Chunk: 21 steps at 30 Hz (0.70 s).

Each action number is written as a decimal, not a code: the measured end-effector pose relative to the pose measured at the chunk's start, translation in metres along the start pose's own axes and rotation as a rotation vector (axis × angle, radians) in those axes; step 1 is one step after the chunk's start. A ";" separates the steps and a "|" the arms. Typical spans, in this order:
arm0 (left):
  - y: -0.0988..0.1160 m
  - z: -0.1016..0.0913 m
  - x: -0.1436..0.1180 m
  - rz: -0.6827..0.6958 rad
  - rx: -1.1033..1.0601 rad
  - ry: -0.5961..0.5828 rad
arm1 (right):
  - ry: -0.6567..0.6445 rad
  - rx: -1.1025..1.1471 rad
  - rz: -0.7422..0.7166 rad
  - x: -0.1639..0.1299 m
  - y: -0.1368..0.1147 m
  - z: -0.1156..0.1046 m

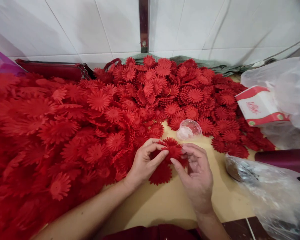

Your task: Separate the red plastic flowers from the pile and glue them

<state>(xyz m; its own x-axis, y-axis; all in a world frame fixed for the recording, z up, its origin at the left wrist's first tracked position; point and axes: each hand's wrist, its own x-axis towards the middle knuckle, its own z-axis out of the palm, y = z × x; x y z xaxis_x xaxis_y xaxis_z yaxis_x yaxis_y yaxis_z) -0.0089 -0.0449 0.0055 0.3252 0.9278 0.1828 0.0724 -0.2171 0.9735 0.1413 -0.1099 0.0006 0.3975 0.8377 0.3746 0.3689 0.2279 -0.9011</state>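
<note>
While a heap of red flowers [150, 86] covers the counter [165, 200], the left hand [143, 163] and right hand [196, 173] together pinch a red plastic daisy [173, 150] between their fingertips, just before a clear cup [189, 129].

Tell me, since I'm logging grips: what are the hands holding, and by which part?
Both hands, left hand and right hand, pinch a small stack of red flowers by the petal edges with their fingers.

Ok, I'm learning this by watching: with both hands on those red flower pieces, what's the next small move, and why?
Probably press the red flower pieces together: left hand and right hand both pinch them, layers still fanned apart above another flower piece on the table.
</note>
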 end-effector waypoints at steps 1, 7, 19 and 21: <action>0.000 0.000 0.001 -0.010 0.001 0.024 | -0.005 -0.018 -0.026 0.000 0.000 -0.001; 0.001 0.000 0.001 -0.047 -0.044 0.013 | -0.077 -0.139 -0.184 0.000 0.000 -0.004; 0.004 -0.001 0.000 -0.043 -0.110 0.001 | -0.099 0.051 -0.039 0.002 -0.001 -0.006; 0.003 -0.002 0.000 -0.005 -0.093 0.103 | -0.002 0.124 0.022 0.002 0.002 -0.007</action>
<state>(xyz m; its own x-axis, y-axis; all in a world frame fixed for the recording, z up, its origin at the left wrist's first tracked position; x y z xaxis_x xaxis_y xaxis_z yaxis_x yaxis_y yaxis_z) -0.0107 -0.0452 0.0086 0.2259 0.9562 0.1863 -0.0159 -0.1876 0.9821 0.1486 -0.1113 0.0011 0.4024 0.8444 0.3536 0.2535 0.2684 -0.9294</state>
